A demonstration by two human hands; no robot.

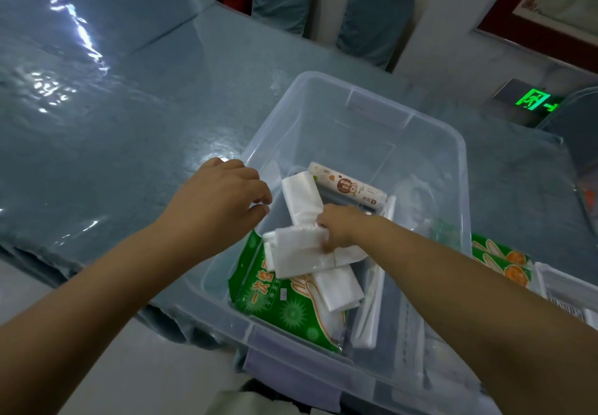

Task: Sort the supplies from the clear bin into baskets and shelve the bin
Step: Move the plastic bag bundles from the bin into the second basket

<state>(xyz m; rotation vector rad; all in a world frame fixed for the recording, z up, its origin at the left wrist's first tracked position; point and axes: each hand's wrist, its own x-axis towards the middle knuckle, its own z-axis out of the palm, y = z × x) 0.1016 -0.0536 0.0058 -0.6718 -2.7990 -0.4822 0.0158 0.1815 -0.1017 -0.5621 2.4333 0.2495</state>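
The clear bin [365, 116] sits at the near edge of the blue-grey worktop [113, 97]. Inside it the right hand [339, 228] grips a white folded packet [299, 251] — lying over a green glove pack [284, 307]. The left hand [216, 197] hovers at the bin's left rim, fingers [259, 212] loosely curled — holding nothing.

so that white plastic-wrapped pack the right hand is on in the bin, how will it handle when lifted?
Probably light and soft: the white pack looks like folded film or bags, and it lies crumpled across another pack. Likely floppy, so it may sag from where the right hand pinches it. The glossy wrap looks slippery; a loose grip could let it slide back into the clear bin.
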